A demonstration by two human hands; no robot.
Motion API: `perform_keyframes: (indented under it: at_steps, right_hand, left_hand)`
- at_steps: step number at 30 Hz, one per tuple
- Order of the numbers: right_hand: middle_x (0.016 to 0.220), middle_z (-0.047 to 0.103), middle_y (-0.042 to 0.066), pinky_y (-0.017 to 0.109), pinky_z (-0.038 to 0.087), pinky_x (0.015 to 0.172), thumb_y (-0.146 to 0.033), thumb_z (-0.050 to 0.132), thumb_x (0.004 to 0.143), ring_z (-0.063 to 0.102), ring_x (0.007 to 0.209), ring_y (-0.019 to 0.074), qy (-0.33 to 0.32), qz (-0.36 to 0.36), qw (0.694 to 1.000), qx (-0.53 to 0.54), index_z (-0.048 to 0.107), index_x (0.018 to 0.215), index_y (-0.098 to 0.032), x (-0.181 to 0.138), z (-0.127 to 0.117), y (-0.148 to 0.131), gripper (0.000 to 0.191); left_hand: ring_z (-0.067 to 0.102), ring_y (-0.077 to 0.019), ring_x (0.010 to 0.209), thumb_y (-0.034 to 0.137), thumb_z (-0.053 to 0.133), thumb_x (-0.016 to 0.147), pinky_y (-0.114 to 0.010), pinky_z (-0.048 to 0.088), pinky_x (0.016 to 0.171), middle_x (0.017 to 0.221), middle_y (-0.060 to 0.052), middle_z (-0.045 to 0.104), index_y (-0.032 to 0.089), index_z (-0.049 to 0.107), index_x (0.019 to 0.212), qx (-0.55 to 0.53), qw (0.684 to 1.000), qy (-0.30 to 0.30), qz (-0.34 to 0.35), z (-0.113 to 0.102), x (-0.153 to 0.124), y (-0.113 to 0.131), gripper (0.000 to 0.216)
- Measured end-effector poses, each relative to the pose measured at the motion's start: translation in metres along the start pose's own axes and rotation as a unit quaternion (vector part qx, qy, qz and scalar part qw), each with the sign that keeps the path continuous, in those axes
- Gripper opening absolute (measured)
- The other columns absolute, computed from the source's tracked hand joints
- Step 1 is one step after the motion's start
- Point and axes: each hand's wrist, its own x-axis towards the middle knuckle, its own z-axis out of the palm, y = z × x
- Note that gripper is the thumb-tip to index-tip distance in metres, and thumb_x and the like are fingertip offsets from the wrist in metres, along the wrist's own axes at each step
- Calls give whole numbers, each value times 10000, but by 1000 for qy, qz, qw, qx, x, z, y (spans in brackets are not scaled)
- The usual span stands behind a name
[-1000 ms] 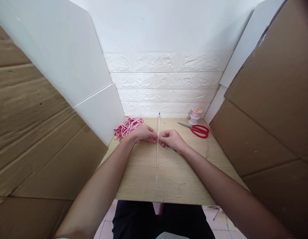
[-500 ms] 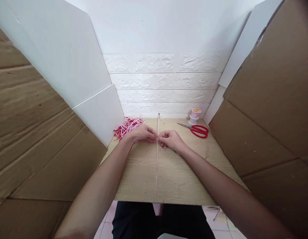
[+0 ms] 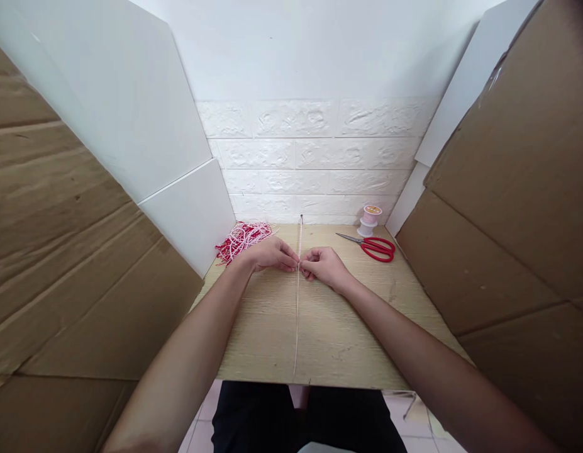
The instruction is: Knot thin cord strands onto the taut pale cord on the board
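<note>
A thin pale cord point(image 3: 297, 314) lies stretched in a straight line down the middle of the wooden table point(image 3: 338, 340), its long axis running from the far edge by the wall toward the person, so one end points at the white brick wall point(image 3: 310, 157) and the other reaches the near table edge. Its far end sits at a small dark pin or clip by the wall, too small to make out. About a third of the way along from that far end, both hands meet on the cord: the left hand point(image 3: 270, 255) comes in from the left and the right hand point(image 3: 324, 264) from the right, each with fingertips pinched together at the line, the other fingers curled in. The two hands are almost touching, with the cord between them. Left of the left hand, near the white panel point(image 3: 187, 214), lies a loose heap of red and pink cords point(image 3: 241, 238). To the right, well apart from the hands, red-handled scissors point(image 3: 373, 245) lie flat, blades pointing left, and just behind them stands a small spool point(image 3: 369, 217). Cardboard sheets point(image 3: 517, 189) wall in both sides.
</note>
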Motion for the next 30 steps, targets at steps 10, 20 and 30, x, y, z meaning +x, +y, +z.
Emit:
perform_keyframes:
  at_steps: [10,20,30]
  right_hand:
    - [563,622,2,186,433,443,-153,621,724,566,463,97,3,-5,1000,-13,603,694,-147,1,0,1,36]
    - [589,639,8,182,445,447,-177,649,737,572,469,92,3,-9,1000,-9,605,718,-148,5,-2,9,56]
    - [572,616,1,188,453,437,-132,621,703,550,471,93,-17,14,999,24,602,695,-145,1,-2,-1,24]
  left_hand:
    - [549,-102,678,429,743,708,-196,429,626,733,-15,609,129,684,848,150,985,-70,47,-3,-8,4,337]
    - [511,-109,622,465,661,752,-210,375,582,732,-25,606,152,638,759,252,966,-55,14,0,-16,13,314]
    - [464,-105,553,458,578,773,-235,310,520,684,-42,614,145,626,656,284,958,-35,15,1,-11,11,338]
